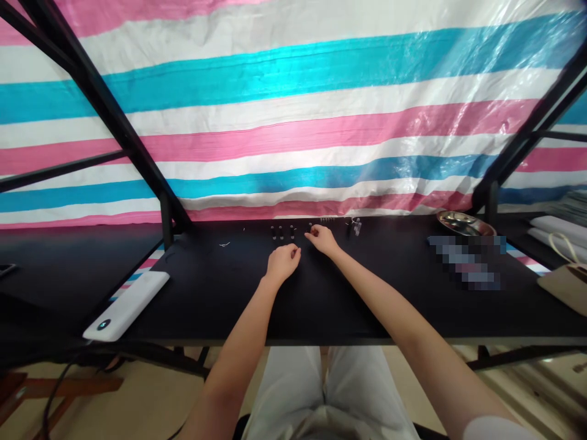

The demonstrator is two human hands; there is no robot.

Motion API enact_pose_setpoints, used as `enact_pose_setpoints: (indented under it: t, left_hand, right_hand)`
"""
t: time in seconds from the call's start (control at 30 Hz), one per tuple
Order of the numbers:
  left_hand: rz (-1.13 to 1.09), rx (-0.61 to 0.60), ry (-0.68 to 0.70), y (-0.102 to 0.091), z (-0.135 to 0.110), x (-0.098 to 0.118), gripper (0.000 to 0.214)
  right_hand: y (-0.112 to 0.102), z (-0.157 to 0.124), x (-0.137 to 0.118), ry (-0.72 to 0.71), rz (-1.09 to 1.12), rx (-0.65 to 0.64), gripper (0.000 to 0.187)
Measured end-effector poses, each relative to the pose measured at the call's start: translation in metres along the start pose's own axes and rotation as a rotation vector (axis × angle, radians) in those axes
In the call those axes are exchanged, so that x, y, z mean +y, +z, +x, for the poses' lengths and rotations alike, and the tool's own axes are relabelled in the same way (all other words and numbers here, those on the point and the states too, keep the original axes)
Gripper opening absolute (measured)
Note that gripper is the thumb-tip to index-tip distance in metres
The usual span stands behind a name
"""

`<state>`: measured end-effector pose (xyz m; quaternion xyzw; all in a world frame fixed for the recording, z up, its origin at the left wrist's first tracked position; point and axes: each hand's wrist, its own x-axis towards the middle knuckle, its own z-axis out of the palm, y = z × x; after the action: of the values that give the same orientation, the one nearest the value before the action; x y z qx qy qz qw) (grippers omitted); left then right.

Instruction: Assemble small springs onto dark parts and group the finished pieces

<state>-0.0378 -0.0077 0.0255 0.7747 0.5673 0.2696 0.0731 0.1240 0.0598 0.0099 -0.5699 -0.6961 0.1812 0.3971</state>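
My right hand (323, 240) reaches over the black table, thumb and fingers pinched at a small dark piece (310, 226) that is partly hidden by the fingertips. My left hand (283, 261) is closer to me, its fingers curled together; whatever they hold, if anything, is too small to make out. Beyond the left hand stands a short row of small dark pieces with pale ends (281, 233), apart from one another. Behind the right hand lies a line of tiny pale parts (327, 219), and to its right a small clear plastic item (358, 227).
A white power bank (128, 305) with a cable lies at the left edge of the table (348, 311). At the back right is a shiny metal dish (465, 224), with a blurred-out item (465, 263) in front. A thin white scrap (224, 244) lies left. Striped sheeting (293, 122) hangs behind.
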Motion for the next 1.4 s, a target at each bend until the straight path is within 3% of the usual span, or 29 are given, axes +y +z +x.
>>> enact_pose_setpoints:
  t: [0.17,0.37,0.73,0.93,1.07,1.2,1.33,1.4]
  left_hand:
    - [0.011,-0.051,0.011,0.003,-0.001,-0.002,0.026]
    - [-0.030,-0.052,0.040,0.002,-0.002,0.001,0.024]
    - [-0.003,-0.087,0.099,0.001,-0.004,0.006,0.024]
    - [0.037,-0.126,0.095,-0.002,-0.005,0.009,0.025]
    - [0.083,-0.159,0.106,-0.003,-0.005,0.011,0.026]
    - [0.116,-0.190,0.106,-0.003,-0.005,0.013,0.029]
    - [0.111,-0.192,0.132,-0.001,-0.005,0.014,0.028]
    - [0.106,-0.190,0.147,-0.001,-0.006,0.015,0.028]
  right_hand:
    - [0.022,0.016,-0.003,0.050,-0.093,-0.048,0.012]
    - [0.031,0.021,0.001,0.026,-0.165,-0.094,0.011]
    - [0.034,0.028,0.006,0.043,-0.232,-0.174,0.010]
    - [0.018,0.022,0.009,-0.046,-0.223,-0.175,0.022]
    - [-0.011,0.006,0.005,-0.260,-0.102,-0.033,0.021]
    - [-0.049,-0.014,0.002,-0.399,-0.039,0.232,0.018]
    - [-0.085,-0.030,0.021,-0.309,-0.030,0.593,0.019]
    - [-0.099,-0.036,0.037,-0.210,-0.041,0.702,0.020]
